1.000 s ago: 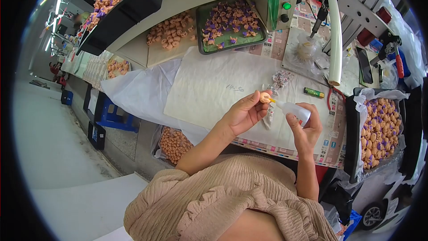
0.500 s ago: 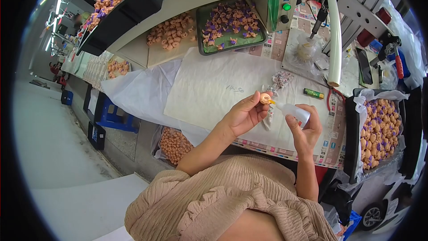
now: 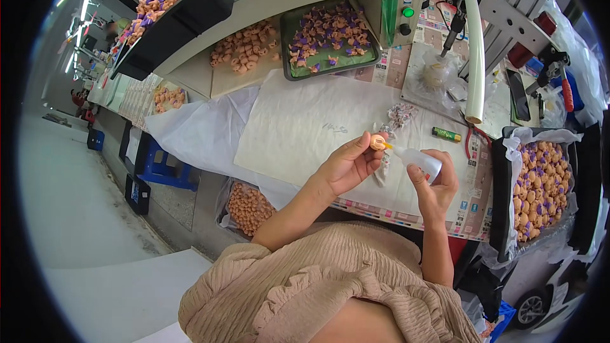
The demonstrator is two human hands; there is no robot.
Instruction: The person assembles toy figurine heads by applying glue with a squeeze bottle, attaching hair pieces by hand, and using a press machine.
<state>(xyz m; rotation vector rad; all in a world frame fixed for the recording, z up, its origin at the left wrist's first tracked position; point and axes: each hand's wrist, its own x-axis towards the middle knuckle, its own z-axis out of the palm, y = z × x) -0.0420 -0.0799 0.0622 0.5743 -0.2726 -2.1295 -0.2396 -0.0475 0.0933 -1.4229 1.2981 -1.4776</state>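
Note:
Between the thumb and fingers of my left hand is a small flesh-coloured doll head, its hollow side facing the bottle. My right hand grips a white squeeze bottle, tilted so that its thin yellow nozzle meets the doll head's opening. Whether liquid is coming out is too small to see. Both hands are above a white paper sheet on the table. Just beyond them lies a crumpled, stained rag.
A black tray of flesh-and-purple doll parts sits at the back, beside loose round heads. At right stand a lined bin of similar parts, a green glue tube or battery, red-handled pliers and a clamp press.
Almost nothing differs. The doll head and the bottle have shifted very slightly in my hands, with the nozzle still at the opening.

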